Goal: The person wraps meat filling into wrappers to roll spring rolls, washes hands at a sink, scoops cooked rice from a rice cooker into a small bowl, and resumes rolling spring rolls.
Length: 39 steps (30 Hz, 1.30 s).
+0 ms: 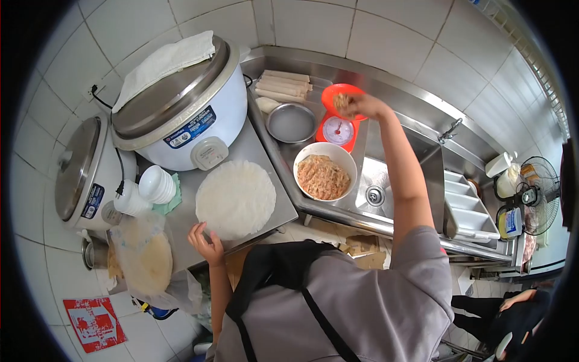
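My right hand is closed round a clump of minced filling, over the red pan of a kitchen scale. Just in front of the scale, a white bowl holds more of the pinkish filling. My left hand has its fingers apart and holds nothing, at the lower left edge of a round white wrapper sheet lying flat on the steel table. Several rolled pieces lie on a tray behind a round metal pan.
A big rice cooker stands behind the wrapper, another to its left. Stacked white bowls and bagged wrappers are at the left. Right are a sink, a white divided tray and a fan. Another person is lower right.
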{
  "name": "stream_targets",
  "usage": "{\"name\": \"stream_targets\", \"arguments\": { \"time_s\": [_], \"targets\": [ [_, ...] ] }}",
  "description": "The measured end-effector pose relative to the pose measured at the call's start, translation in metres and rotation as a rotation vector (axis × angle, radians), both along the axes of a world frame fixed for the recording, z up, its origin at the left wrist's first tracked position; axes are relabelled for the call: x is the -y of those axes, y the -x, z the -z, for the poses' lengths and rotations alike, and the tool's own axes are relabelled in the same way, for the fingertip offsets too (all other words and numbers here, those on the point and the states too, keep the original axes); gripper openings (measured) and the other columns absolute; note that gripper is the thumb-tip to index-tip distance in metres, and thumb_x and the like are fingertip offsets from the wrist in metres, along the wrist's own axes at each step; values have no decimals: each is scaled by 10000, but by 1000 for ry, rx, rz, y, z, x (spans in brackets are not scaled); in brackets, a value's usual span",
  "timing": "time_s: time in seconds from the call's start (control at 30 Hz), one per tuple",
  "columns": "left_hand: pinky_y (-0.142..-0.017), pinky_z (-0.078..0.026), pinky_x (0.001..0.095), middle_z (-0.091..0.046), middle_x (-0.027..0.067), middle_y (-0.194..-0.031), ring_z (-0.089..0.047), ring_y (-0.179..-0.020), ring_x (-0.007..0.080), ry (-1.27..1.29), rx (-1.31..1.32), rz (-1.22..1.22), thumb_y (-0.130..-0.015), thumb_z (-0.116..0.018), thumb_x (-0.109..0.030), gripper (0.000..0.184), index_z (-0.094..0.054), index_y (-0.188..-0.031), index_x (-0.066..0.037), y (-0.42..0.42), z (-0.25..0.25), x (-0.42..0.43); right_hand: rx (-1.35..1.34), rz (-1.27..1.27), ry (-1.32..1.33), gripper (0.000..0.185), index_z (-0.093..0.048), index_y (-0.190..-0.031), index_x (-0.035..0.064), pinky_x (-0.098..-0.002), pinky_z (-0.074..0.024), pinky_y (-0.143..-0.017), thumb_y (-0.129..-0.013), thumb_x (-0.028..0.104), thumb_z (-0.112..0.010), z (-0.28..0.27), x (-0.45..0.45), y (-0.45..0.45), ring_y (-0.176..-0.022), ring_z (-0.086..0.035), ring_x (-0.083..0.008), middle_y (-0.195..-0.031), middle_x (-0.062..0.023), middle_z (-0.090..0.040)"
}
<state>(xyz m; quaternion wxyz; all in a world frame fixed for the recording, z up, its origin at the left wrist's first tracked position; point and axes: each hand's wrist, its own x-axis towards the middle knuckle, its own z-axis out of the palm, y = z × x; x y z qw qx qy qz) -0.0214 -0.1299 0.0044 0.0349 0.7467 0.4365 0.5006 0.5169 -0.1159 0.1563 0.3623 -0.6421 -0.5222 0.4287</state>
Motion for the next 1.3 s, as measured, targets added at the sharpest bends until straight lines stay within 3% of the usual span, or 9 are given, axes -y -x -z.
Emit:
{"name": "stream_targets", "arguments": {
  "time_s": [0.13, 0.23, 0.33, 0.43, 0.53, 0.6, 0.73, 0.8, 1.3],
  "targets": [
    [-856, -340, 415, -526, 158, -992, -450, -949, 324, 0, 5, -11, -765, -509, -118, 244, -547, -972, 5, -2, -3, 3, 506, 255, 152, 336, -555, -972, -22, -308, -490, -599, -699, 146, -656, 12, -45, -24, -703, -614, -194, -752, -113, -621],
    [-852, -341, 411, -526, 159, -990, -450, -947, 324, 0, 3, -17, -766, -510, -118, 241, -547, -972, 2, -2, -4, 1, 994, 255, -20, 341, -570, -920, -40, -345, -503, -561, -671, 165, -684, 33, -60, -37, -698, -634, -242, -748, -160, -630],
    [-852, -341, 408, -526, 159, -984, -453, -945, 324, 1, -3, -36, -764, -512, -115, 237, -549, -968, 0, -3, -4, 3, 984, 216, 223, 286, -594, -805, -39, -342, -505, -530, -623, 146, -714, 18, -63, -32, -637, -629, -259, -753, -165, -633],
    [-853, -341, 407, -526, 159, -978, -457, -941, 325, 5, 2, -27, -760, -513, -112, 233, -549, -962, 0, -3, -4, 2, 1200, 293, -159, 213, -617, -753, -28, -315, -499, -487, -617, 110, -707, 8, -55, -38, -550, -616, -229, -739, -131, -640],
    [-839, -357, 421, -526, 160, -967, -456, -933, 331, 13, -5, -43, -739, -513, -129, 244, -550, -939, 6, -2, -3, 2, 563, 293, -32, 159, -635, -772, -4, -286, -496, -507, -642, 82, -670, -14, -19, 8, -552, -611, -181, -723, -89, -642],
    [-836, -360, 420, -526, 159, -964, -459, -927, 330, 10, -4, -37, -738, -511, -127, 241, -550, -936, 6, -3, -3, 1, 444, 72, -68, 137, -654, -821, 43, -272, -490, -578, -699, 100, -631, 8, 5, 45, -637, -612, -144, -712, -62, -637],
    [-833, -363, 417, -525, 156, -953, -463, -917, 329, -1, -25, -18, -736, -513, -124, 237, -549, -929, 7, -1, -1, -2, 733, -405, 334, 326, -651, -895, 51, -358, -465, -685, -740, 338, -645, 47, 45, 142, -760, -607, -240, -833, -140, -638],
    [-851, -348, 417, -524, 151, -954, -457, -941, 324, 21, -24, -1, -746, -514, -111, 219, -546, -931, 1, 0, 0, -1, 762, -318, 247, 341, -658, -884, 58, -373, -450, -759, -729, 361, -649, 103, 53, 153, -841, -607, -270, -860, -152, -638],
    [-813, -367, 416, -531, 149, -940, -469, -906, 326, 5, -13, 39, -747, -530, -165, 233, -555, -910, -1, 2, 4, -4, 395, -118, 185, 267, -669, -858, 27, -313, -457, -729, -668, 211, -703, 126, 61, 169, -800, -621, -234, -819, -133, -654]
  ]
}}
